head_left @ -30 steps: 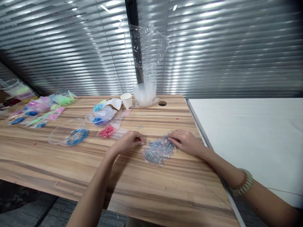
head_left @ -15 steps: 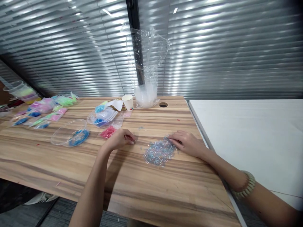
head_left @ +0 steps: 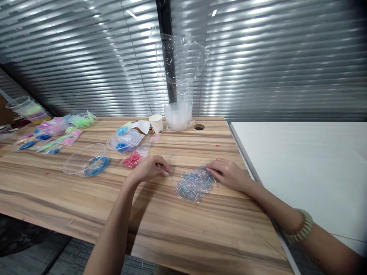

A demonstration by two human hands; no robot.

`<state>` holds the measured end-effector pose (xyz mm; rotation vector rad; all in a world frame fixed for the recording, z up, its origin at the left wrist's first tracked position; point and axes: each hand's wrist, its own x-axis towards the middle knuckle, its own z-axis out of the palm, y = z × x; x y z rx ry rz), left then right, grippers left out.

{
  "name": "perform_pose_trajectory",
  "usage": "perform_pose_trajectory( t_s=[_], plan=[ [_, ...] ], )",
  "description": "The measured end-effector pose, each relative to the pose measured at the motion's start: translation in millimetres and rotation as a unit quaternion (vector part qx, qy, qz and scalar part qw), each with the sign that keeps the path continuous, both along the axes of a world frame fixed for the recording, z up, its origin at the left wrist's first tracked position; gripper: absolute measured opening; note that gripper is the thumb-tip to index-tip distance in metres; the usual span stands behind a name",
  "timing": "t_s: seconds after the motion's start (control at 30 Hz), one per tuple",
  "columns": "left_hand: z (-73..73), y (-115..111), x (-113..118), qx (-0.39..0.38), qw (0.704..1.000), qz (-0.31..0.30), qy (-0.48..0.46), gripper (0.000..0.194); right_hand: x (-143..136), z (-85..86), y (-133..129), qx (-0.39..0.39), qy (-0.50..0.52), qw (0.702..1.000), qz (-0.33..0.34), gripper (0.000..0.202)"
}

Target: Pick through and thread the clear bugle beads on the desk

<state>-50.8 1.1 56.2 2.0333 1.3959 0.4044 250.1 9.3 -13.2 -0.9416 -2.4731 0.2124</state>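
A loose pile of small, shiny clear-bluish tube beads (head_left: 193,186) lies on the wooden table (head_left: 177,236). My right hand (head_left: 226,173) rests at the pile's upper right edge, its fingers together and touching the beads; what is between the fingertips is too small to tell. To the left of the pile, my left hand (head_left: 151,168) is curled with thumb and fingers close together, and anything in it cannot be made out. Beside the left hand is a small bag of red beads (head_left: 132,159). A few stray beads (head_left: 172,155) lie above the pile.
Left of my left hand are a clear round container (head_left: 75,160) with blue beads (head_left: 96,165) and another container with bags (head_left: 122,144). Farther back stand a paper cup (head_left: 156,124) and plastic-wrapped bowls (head_left: 178,115). Coloured bags (head_left: 54,127) lie far left; a white table (head_left: 301,160) adjoins right.
My left hand has shifted slightly to the right, closer to the bead pile. My right hand stays at the pile's edge. The whole view has moved a little.
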Motion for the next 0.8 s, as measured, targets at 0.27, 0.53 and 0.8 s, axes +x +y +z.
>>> perform_pose_trajectory(
  t_s=[0.27,0.53,0.8],
  plan=[
    [-21.1,2,10,-0.046,0.997,-0.064,-0.004,0.011,0,-0.5,0,0.007,0.009,1.0,0.002,0.028],
    [-27.4,7,15,0.06,0.998,-0.018,0.032,0.013,-1,0.6,0,0.016,-0.008,1.0,0.005,0.028],
    [-45.8,20,14,0.198,0.974,0.094,0.057,0.014,-1,1.4,0,0.024,-0.011,1.0,0.011,0.028]
  ],
)
